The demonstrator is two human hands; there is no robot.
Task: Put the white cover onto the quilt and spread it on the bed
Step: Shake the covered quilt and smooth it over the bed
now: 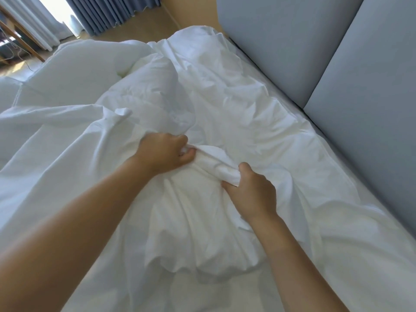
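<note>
The white cover point(236, 104) lies crumpled across most of the bed, in folds and creases. A thicker, puffier white mass, the quilt point(85, 70), is heaped at the far left. In the middle of the view a bunched ridge of the cover rises between both hands. My left hand point(164, 153) grips the ridge's left end with curled fingers. My right hand point(253, 190) grips its right end, thumb on top. Both bare forearms reach in from the bottom of the view. Whether quilt lies inside the gripped bunch cannot be told.
A grey padded headboard point(337, 52) runs along the bed's right side. Grey curtains point(108, 12) and a white sheer curtain hang at the top left over a wooden floor point(146, 23). A wooden frame point(20, 39) stands at the far left.
</note>
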